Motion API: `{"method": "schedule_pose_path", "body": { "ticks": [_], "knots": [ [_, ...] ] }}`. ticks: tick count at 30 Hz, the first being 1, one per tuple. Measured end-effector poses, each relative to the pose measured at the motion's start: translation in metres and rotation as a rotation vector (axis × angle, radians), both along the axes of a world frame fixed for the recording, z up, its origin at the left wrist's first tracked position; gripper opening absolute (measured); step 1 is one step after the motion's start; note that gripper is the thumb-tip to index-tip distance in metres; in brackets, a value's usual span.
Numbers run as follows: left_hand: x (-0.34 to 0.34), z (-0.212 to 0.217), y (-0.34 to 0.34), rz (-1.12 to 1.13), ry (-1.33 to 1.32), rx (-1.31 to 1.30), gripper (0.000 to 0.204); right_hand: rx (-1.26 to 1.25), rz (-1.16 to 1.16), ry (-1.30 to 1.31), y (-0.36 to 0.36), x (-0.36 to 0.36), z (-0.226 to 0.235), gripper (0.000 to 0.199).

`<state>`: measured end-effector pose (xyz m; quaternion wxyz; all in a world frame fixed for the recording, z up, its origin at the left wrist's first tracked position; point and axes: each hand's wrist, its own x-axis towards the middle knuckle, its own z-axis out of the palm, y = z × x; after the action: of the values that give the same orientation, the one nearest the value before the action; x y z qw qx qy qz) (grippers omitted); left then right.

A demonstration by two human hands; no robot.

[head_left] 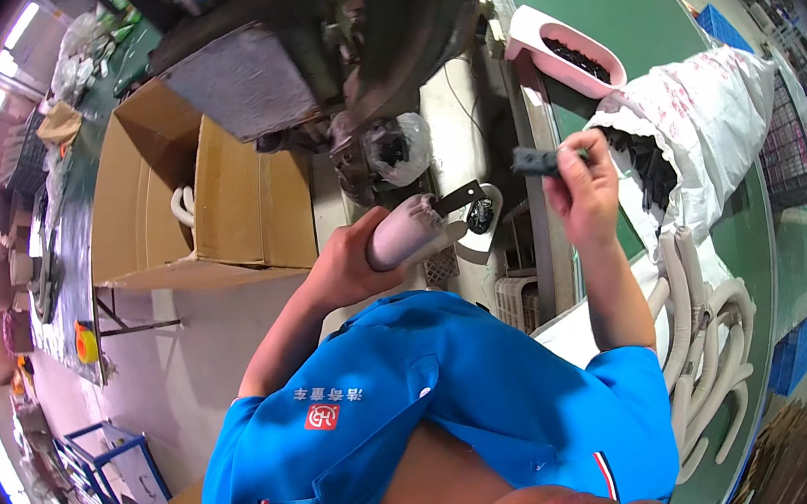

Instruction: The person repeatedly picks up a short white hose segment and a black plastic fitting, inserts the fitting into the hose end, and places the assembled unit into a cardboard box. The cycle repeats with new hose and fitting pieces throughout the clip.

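My left hand (356,258) grips a pale pinkish-grey plastic handle part (403,232) with a dark flat piece sticking out of its far end. My right hand (582,185) is raised and pinches a small black plastic piece (535,161) between thumb and fingers. The two hands are apart, the black piece held above and to the right of the handle part. A small white holder with a dark part (480,214) in it lies just past the handle's tip.
An open white sack (708,104) of black pieces sits to the right, a pink tray (566,56) of black parts behind it. Several curved pale handles (708,356) are piled at lower right. Open cardboard boxes (206,206) stand left, dark machinery (368,45) ahead.
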<state>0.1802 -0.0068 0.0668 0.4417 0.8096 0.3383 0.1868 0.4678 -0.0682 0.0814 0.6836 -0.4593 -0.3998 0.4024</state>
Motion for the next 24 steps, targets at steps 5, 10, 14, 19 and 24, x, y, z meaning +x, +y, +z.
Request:
{"method": "schedule_pose_path", "body": {
  "ticks": [5, 10, 14, 19, 24],
  "knots": [
    [-0.023, 0.009, -0.002, 0.092, -0.01, 0.044, 0.042, 0.044, 0.165, -0.138, 0.008, -0.038, 0.004, 0.006],
    [-0.038, 0.009, -0.009, 0.169, 0.013, 0.075, 0.042, 0.039, 0.212, -0.147, 0.017, -0.061, 0.007, 0.005],
    [-0.049, 0.003, -0.01, 0.275, -0.001, 0.113, 0.041, -0.001, 0.149, -0.169, 0.024, -0.073, 0.008, 0.006],
    [-0.057, 0.005, -0.01, 0.298, -0.004, 0.034, 0.041, -0.025, 0.279, -0.188, 0.032, -0.08, -0.003, 0.008],
    [-0.051, 0.0, -0.015, -0.019, 0.159, 0.108, 0.047, -0.135, 0.455, -0.07, 0.038, -0.097, -0.009, 0.009]
  ]
}}
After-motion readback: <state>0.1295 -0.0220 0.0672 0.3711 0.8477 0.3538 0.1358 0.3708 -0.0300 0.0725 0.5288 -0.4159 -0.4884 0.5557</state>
